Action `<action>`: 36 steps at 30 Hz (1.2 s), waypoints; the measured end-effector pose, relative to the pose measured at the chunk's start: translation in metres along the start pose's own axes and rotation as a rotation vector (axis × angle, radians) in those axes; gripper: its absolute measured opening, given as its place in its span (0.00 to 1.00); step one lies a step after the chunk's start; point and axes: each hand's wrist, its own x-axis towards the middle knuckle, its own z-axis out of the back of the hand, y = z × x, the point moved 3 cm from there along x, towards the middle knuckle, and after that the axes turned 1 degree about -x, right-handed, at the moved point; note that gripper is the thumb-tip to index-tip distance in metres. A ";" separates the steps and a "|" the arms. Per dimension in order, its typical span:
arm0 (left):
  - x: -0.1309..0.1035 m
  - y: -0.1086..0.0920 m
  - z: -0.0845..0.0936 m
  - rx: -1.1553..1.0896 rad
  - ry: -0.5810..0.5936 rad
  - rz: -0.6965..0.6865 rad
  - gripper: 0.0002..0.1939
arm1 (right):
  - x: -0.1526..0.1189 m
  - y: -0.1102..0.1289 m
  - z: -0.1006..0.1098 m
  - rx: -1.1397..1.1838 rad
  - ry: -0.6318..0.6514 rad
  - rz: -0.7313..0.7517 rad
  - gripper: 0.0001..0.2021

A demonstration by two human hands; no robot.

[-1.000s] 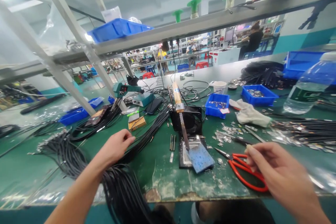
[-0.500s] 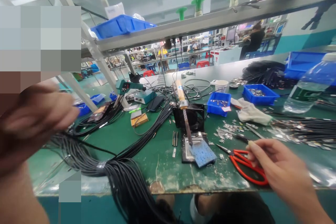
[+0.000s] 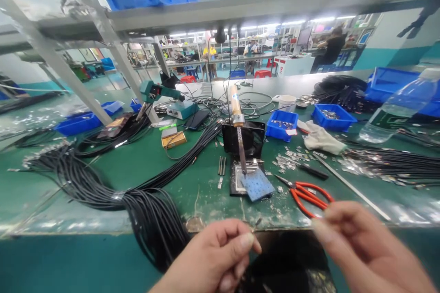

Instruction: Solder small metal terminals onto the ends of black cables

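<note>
My left hand (image 3: pixel 223 252) is in front of the bench's near edge, thumb and forefinger pinched on a thin dark-tipped piece (image 3: pixel 256 224), perhaps a wire end. To its right, my right hand (image 3: pixel 364 238) is closed in a pinch by the handles of red-handled scissors (image 3: pixel 311 197); whatever it holds, if anything, does not show. A soldering iron (image 3: pixel 237 114) with a wooden handle leans in its stand, its tip by a blue sponge (image 3: pixel 257 185). Beyond the scissors lie a black-handled tool (image 3: pixel 314 171) and scattered small metal pieces (image 3: pixel 290 158).
A thick bundle of black cables (image 3: pixel 151 219) hangs over the front edge at left. Small blue bins (image 3: pixel 282 126) with metal parts, a white glove (image 3: pixel 323 138) and a water bottle (image 3: pixel 385 121) stand at right. A shelf beam (image 3: pixel 206 11) crosses above.
My left hand has come down from its raised place at the left to the bench's front edge. My right hand has moved lower, away from the black-handled tool. The view has shifted.
</note>
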 end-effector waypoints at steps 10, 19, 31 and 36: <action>-0.014 0.000 0.000 0.175 -0.021 0.056 0.16 | -0.020 0.031 -0.074 0.121 0.446 -0.406 0.19; -0.016 -0.009 -0.009 0.403 -0.063 -0.062 0.15 | -0.022 0.032 -0.071 0.037 0.456 -0.320 0.19; -0.014 -0.008 -0.021 0.461 -0.332 -0.271 0.10 | -0.026 0.031 -0.066 0.041 0.419 -0.316 0.19; -0.014 -0.005 -0.020 0.428 -0.365 -0.275 0.12 | -0.028 0.027 -0.066 0.031 0.431 -0.320 0.19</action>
